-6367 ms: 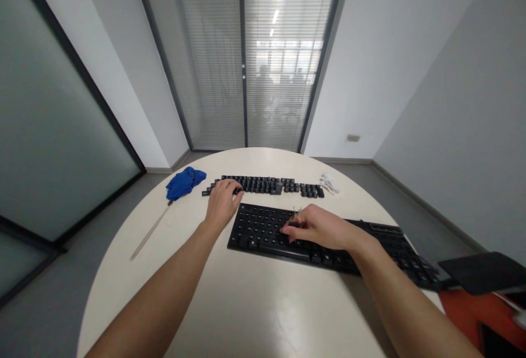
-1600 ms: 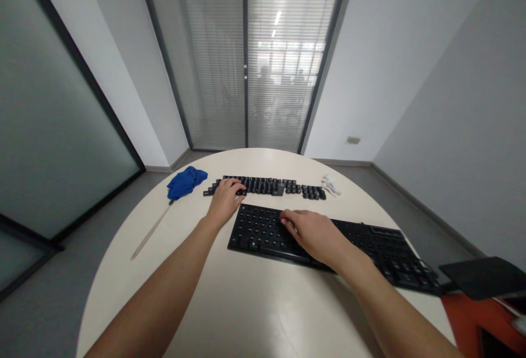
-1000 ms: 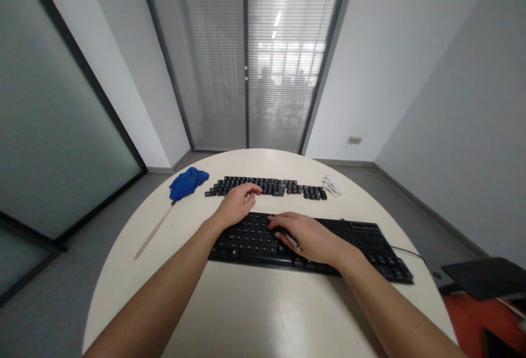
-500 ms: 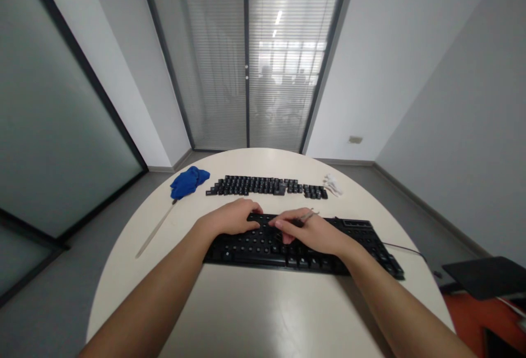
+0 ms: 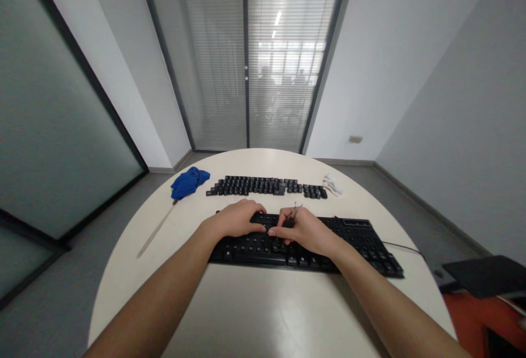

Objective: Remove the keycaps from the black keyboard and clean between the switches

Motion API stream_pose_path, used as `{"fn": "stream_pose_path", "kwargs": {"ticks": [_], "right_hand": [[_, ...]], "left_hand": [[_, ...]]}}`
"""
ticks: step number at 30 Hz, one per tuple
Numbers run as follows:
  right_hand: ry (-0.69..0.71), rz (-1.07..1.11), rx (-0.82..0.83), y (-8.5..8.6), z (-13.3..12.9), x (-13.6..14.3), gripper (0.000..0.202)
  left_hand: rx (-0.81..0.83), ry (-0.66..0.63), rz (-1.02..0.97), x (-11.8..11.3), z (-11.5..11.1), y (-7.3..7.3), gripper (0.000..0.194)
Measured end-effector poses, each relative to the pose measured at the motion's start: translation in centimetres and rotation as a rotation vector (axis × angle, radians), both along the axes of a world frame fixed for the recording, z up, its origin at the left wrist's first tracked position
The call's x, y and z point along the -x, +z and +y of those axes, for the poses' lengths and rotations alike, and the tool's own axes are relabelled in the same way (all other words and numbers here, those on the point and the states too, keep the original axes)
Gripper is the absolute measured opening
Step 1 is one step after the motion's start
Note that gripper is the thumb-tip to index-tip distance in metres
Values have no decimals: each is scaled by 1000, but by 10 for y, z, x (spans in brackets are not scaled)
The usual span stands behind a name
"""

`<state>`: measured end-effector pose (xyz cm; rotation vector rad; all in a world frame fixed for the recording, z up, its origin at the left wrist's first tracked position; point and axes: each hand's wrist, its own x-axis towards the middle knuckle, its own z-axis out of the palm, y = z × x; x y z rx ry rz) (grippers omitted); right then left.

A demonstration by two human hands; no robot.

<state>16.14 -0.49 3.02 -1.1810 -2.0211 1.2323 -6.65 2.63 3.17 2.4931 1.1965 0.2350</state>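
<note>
Head view, as I see it from my distant seat: the black keyboard [image 5: 306,260] lies across the lower middle of the frame on a pale round table [image 5: 263,314], its cable [image 5: 400,247] running off toward the right edge. Left of the frame's center, the left hand [image 5: 238,219] rests on the keyboard's left part, thumb apart from the other fingers, which bend over the far edge. Just beside it, right of center, I have the right hand [image 5: 311,231] with its fingers curled around a small wire tool [image 5: 293,213], thin ends poking up above the knuckles; what its lower end touches I cannot tell. Loose black keys [image 5: 263,185] sit in rows beyond the keyboard, mid-frame. Left of them I see a blue cloth [image 5: 188,183] and a thin stick [image 5: 156,229], and to their right a crumpled white cloth [image 5: 332,184].
</note>
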Motion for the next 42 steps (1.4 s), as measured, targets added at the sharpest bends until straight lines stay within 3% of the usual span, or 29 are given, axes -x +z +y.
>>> {"fn": "stream_pose_path", "kwargs": {"ticks": [7, 15, 26, 33, 42], "right_hand": [[75, 156, 133, 4, 0, -6, 36], [68, -96, -109, 15, -3, -11, 33], [292, -344, -457, 37, -21, 5, 23], [211, -405, -422, 26, -12, -4, 33], [204, -327, -299, 12, -2, -11, 43]], "left_hand": [[17, 31, 4, -1, 0, 0, 44], [2, 64, 57, -2, -5, 7, 46], [-42, 53, 34, -1, -6, 2, 43], [-45, 36, 39, -3, -6, 4, 42], [-45, 15, 12, -3, -5, 3, 41]]}}
